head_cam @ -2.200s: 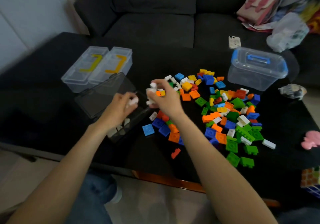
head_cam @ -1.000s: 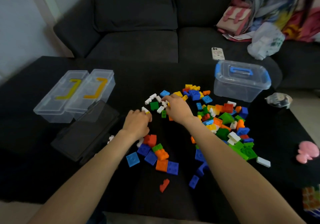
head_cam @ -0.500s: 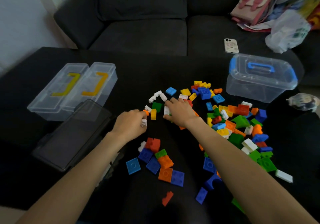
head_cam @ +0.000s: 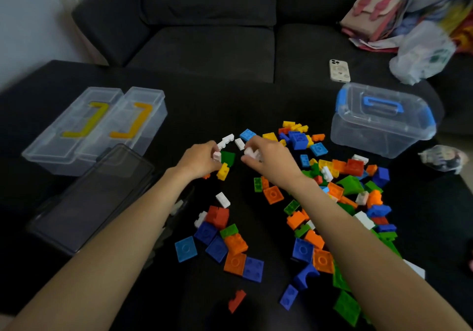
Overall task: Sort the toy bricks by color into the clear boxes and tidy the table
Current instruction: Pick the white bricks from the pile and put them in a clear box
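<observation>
Both hands mid-frame over the black table (head_cam: 256, 105), at the near-left edge of the brick pile. Left hand (head_cam: 198, 160) curled, pinching a small white brick (head_cam: 217, 156) at its fingertips, just beside a green brick (head_cam: 227, 158) and a yellow brick (head_cam: 223, 171). Right hand (head_cam: 271, 163) curled round white bricks (head_cam: 252, 152), fingers closed on them

Near, lower centre: red piece (head_cam: 236, 300) alone, then a cluster of blue, orange and red bricks (head_cam: 230, 243) between the forearms, one loose white brick (head_cam: 222, 199) above it. Lower right to centre right: main mixed pile (head_cam: 345, 202), green, orange, blue, white, yellow, unsorted on the table

Left of frame: dark tinted box lid (head_cam: 89, 200) lying tilted beside the left forearm. Behind it, upper left: two clear boxes (head_cam: 97, 128) side by side, touching, lids on, yellow handles. Can't tell what's inside

Upper right: bigger clear tub with blue handle and clips (head_cam: 381, 118), lid on, just beyond the pile. Small wrapped figure (head_cam: 442, 158) right of it

Far: dark sofa (head_cam: 204, 36), phone (head_cam: 339, 70) face down on its seat, plastic bag (head_cam: 422, 54) and pink bag (head_cam: 368, 13) top right
</observation>
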A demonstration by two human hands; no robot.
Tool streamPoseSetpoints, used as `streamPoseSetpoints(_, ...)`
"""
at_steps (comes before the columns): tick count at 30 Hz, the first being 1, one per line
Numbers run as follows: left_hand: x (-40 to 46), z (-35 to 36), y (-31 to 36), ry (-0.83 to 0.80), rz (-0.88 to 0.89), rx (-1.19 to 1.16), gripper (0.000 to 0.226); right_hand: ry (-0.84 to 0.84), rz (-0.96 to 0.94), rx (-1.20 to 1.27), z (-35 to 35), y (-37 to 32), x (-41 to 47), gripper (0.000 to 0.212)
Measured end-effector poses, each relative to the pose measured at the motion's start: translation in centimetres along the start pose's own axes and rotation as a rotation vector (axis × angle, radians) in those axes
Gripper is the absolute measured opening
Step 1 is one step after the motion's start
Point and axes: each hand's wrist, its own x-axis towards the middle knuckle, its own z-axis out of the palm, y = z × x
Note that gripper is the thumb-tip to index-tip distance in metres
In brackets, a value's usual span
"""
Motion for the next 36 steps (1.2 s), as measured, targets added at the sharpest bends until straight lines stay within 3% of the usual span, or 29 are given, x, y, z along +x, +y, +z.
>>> streamPoseSetpoints(4, -0.3, -0.1, -0.1, -0.096, 0.118, 0.010, 0.018, -0.174, -0.110, 0.057, 1.6, -1.9, -1.6, 0.024)
streamPoseSetpoints(8, -0.5, 0.4, 0.1, -0.035, 0.244, 0.314, 0.018, -0.354, -0.272, -0.174, 3.3, -2.8, -2.5, 0.035)
streamPoseSetpoints(12, -1.0, 1.1, 0.7, 0.006, 0.264, 0.504, 0.027, -0.402, -0.327, -0.255, 3.9, -3.2, -2.6, 0.039)
streamPoseSetpoints(20, -6.1, -1.0, 0.7, 0.348, 0.342, 0.134, 0.023, -0.396, -0.414, -0.341, 4.0, -2.6, -4.1, 0.045)
streamPoseSetpoints(23, -9.7, -1.5, -1.7, 0.402, 0.338, 0.072, 0.020, -0.335, -0.320, -0.264, 4.1, -3.1, -4.7, 0.039)
streamPoseSetpoints(26, -13.0, -1.8, -4.2, 0.395, 0.277, 0.175, 0.020, -0.202, -0.105, -0.162, 4.0, -3.5, -5.4, 0.038)
streamPoseSetpoints(29, -15.1, -1.9, -5.7, 0.328, 0.194, 0.367, 0.021, -0.094, 0.054, 0.165, 3.4, -5.0, -6.0, 0.036)
streamPoseSetpoints(32, -16.2, -1.9, -6.2, 0.219, 0.107, 0.539, 0.023, -0.044, 0.011, 0.483, 2.7, -8.7, -5.4, 0.034)
streamPoseSetpoints(36, -17.5, -2.5, -7.3, 0.163, 0.065, 0.524, 0.032, -0.136, -0.149, 0.350, 3.4, -14.5, -3.2, 0.034)
